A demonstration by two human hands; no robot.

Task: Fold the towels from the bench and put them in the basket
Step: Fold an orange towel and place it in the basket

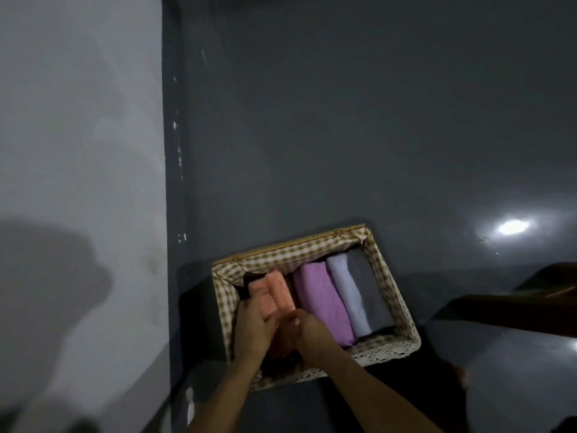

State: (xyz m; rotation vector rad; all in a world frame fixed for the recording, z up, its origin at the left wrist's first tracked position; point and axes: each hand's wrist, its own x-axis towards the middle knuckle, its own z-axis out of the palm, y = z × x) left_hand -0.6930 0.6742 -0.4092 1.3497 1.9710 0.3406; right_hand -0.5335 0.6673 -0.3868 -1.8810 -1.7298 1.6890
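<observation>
A woven basket [312,242] with a checked cloth lining stands on the dark grey floor. Inside lie folded towels side by side: a purple towel [321,298], a pale lilac towel [346,292] and a dark grey towel [370,289]. At the basket's left end sits a folded orange towel [274,289], with a dark brown towel [246,284] behind it against the lining. My left hand [254,326] grips the orange towel from the left. My right hand [307,335] holds its near end from the right, fingers curled into it.
A pale wall [78,182] rises on the left, meeting the grey floor [343,135] along a vertical edge. A dark wooden bench edge [515,304] reaches in from the right. Light glares off the floor at the right.
</observation>
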